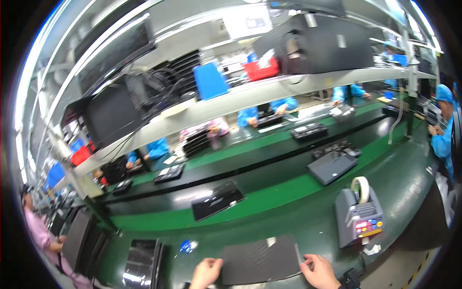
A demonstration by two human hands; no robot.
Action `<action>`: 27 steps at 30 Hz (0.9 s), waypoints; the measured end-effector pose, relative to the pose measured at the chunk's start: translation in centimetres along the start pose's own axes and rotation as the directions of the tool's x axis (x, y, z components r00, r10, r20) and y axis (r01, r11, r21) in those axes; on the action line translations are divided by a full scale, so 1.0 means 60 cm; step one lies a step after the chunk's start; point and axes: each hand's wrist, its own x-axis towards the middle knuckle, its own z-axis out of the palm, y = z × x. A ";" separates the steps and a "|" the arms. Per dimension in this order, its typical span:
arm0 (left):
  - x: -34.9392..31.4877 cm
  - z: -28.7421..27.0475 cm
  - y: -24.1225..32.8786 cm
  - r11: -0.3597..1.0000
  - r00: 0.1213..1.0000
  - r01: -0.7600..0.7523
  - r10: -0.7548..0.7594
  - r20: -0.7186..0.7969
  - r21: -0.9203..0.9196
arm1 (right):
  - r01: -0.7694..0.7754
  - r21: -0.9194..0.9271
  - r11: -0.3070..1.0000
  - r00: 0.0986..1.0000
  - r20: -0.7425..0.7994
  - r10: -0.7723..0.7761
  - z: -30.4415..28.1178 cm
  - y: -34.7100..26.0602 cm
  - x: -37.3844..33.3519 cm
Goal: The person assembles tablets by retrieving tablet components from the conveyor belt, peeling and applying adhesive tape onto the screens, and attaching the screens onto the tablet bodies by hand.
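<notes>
A dark grey, flat rectangular panel [260, 262] lies on the green bench directly in front of me, with a small pale tab on its far edge. My left hand [206, 273] is at its left edge, fingers curled and thumb against the side. At the opposite edge is my right hand [319, 272], thumb and fingers bent around the border. Beyond my right hand stands a grey tape dispenser [358, 216] with lit buttons and a roll of pale tape on top. A small blue-and-white crumpled piece [188, 246] sits left of the panel.
Glossy black panels [140, 262] are stacked at the left. One black screen panel [217, 200] and a grey laptop-like unit [332, 166] lie on the conveyor strip. An overhead shelf [269, 89] carries monitors and bins. Several people in blue or pink work around the line.
</notes>
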 end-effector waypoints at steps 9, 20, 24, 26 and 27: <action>-0.207 0.054 -0.048 0.679 0.962 -0.240 0.072 -0.263 -0.694 | 0.139 0.487 0.862 0.990 -0.062 -0.124 0.027 -0.114 0.041; -0.236 -0.004 -0.066 0.031 0.981 -0.189 -0.045 -0.191 -0.981 | 0.002 0.577 0.817 0.981 0.158 -0.114 0.084 -0.049 0.178; -0.180 -0.002 0.057 0.176 0.991 -0.113 0.088 -0.098 -0.978 | -0.072 0.691 0.720 0.993 0.118 -0.015 0.097 -0.027 0.195; -0.084 0.002 0.082 0.294 0.972 -0.094 0.233 -0.024 -0.951 | -0.033 0.629 0.776 0.996 0.087 -0.029 0.087 -0.040 0.186; -0.018 0.000 0.085 0.411 0.946 -0.129 0.323 0.011 -0.902 | -0.017 0.604 0.797 0.997 0.069 -0.031 0.084 -0.045 0.184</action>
